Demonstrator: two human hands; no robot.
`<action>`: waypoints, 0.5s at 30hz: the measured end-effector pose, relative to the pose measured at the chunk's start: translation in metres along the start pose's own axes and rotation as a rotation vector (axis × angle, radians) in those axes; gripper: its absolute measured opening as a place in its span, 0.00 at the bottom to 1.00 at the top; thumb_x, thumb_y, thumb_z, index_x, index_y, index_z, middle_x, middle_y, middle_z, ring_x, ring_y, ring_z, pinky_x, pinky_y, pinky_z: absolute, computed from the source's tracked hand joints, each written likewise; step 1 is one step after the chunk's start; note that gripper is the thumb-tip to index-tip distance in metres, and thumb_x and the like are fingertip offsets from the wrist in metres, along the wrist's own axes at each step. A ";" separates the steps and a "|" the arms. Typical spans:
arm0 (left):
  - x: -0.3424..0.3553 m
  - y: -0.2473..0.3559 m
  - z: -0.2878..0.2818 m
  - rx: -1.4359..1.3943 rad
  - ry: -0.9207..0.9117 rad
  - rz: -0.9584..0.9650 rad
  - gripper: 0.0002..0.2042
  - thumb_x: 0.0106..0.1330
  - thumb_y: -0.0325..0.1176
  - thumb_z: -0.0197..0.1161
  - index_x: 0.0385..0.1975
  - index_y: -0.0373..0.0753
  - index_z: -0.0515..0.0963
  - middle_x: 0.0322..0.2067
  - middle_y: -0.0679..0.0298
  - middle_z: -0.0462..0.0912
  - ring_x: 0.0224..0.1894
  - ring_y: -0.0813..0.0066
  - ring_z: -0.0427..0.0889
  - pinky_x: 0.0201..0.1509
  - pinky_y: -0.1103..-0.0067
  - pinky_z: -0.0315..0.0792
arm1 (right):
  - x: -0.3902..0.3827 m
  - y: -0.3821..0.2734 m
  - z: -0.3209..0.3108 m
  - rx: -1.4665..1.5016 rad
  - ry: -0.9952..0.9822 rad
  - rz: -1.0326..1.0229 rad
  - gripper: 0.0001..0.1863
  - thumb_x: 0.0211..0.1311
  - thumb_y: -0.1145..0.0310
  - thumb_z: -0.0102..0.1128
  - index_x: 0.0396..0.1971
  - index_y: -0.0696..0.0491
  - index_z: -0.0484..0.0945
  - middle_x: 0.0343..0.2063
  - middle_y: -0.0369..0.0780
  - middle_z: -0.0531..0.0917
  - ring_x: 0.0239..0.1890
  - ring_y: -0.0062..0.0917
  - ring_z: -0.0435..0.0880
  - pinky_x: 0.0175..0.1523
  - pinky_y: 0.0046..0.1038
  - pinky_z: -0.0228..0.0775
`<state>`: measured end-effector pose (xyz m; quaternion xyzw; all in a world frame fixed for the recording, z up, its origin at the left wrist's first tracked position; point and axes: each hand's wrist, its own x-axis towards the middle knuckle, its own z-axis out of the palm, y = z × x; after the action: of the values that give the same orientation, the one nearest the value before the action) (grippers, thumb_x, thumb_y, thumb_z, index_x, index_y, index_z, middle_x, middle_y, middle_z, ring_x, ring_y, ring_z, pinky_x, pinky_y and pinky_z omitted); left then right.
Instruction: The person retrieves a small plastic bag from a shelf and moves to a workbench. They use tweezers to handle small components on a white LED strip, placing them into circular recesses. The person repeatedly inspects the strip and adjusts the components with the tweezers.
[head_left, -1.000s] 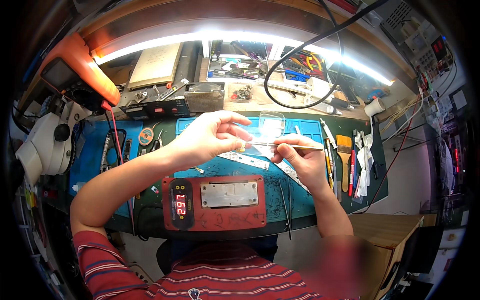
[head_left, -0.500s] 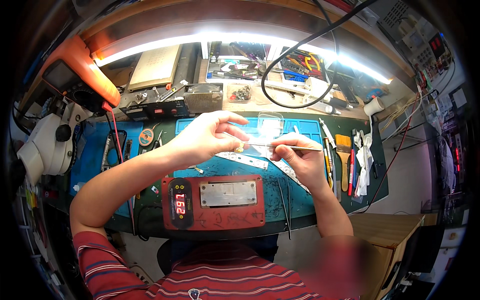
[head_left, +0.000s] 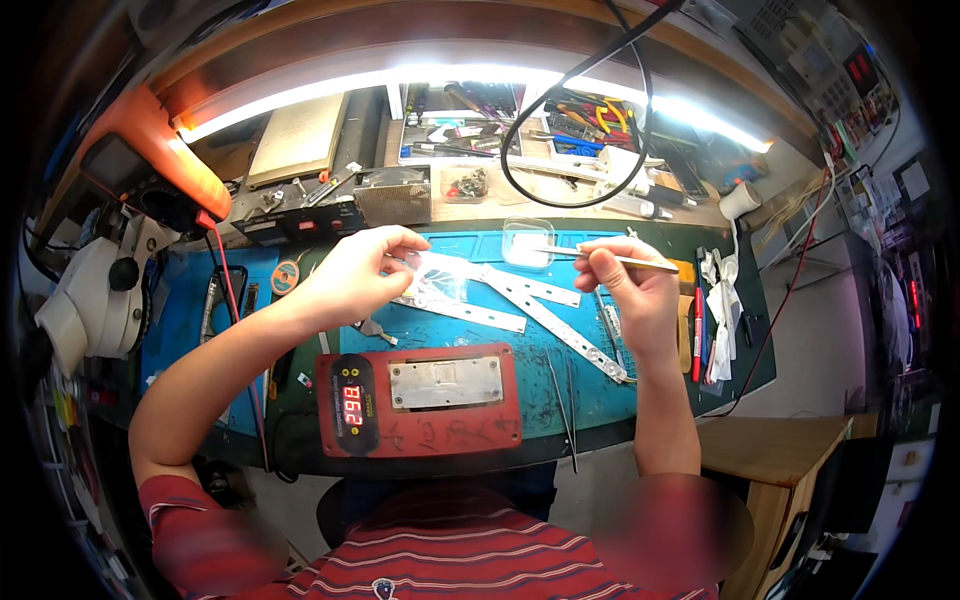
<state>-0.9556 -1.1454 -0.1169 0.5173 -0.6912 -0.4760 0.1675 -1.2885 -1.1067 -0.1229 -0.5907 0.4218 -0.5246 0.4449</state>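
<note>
My right hand (head_left: 632, 290) is closed on a pair of metal tweezers (head_left: 655, 265), held nearly level. Their tips point left over a small clear plastic box (head_left: 528, 244) with something pale inside. My left hand (head_left: 362, 268) has its fingers curled in, and a small clear plastic bag (head_left: 440, 282) hangs at its fingertips. What lies in the bag is too blurred to tell. Below both hands, white LED strips (head_left: 545, 318) with round lenses lie crossed on the blue mat (head_left: 490, 420).
Nearest me sits a red heating plate (head_left: 420, 440) with a lit display. A second pair of tweezers (head_left: 562, 405) rests beside it. At left are an orange multimeter (head_left: 165, 160) and a white microscope (head_left: 95, 285). Pens (head_left: 697, 330) and crumpled tissue (head_left: 722, 300) lie at right.
My left hand has drawn left, away from the tweezers. My right hand has moved slightly right and up, bringing the tips over the clear box. The LED strips show more fully.
</note>
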 end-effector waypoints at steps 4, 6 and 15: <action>0.000 -0.005 0.013 0.420 0.131 0.264 0.20 0.67 0.24 0.64 0.59 0.32 0.76 0.53 0.51 0.82 0.55 0.60 0.85 0.52 0.70 0.81 | 0.002 -0.003 -0.008 0.046 0.068 -0.019 0.15 0.74 0.65 0.65 0.45 0.64 0.85 0.32 0.43 0.89 0.32 0.22 0.88 0.41 0.22 0.81; -0.009 0.005 0.020 0.680 0.240 0.375 0.19 0.66 0.26 0.66 0.57 0.33 0.77 0.51 0.52 0.82 0.52 0.58 0.85 0.52 0.69 0.81 | 0.001 -0.004 -0.012 0.091 0.069 -0.006 0.15 0.74 0.65 0.65 0.44 0.64 0.85 0.32 0.42 0.89 0.32 0.22 0.88 0.40 0.21 0.80; 0.044 0.026 0.047 0.765 0.028 0.862 0.17 0.59 0.31 0.72 0.48 0.39 0.81 0.47 0.61 0.84 0.52 0.58 0.81 0.57 0.67 0.77 | -0.028 -0.009 -0.038 1.053 0.026 0.438 0.14 0.79 0.64 0.57 0.49 0.61 0.81 0.36 0.41 0.86 0.38 0.19 0.87 0.39 0.19 0.82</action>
<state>-1.0221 -1.1605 -0.1298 0.2190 -0.9603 -0.0741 0.1564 -1.3289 -1.0800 -0.1187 -0.1815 0.2215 -0.5667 0.7726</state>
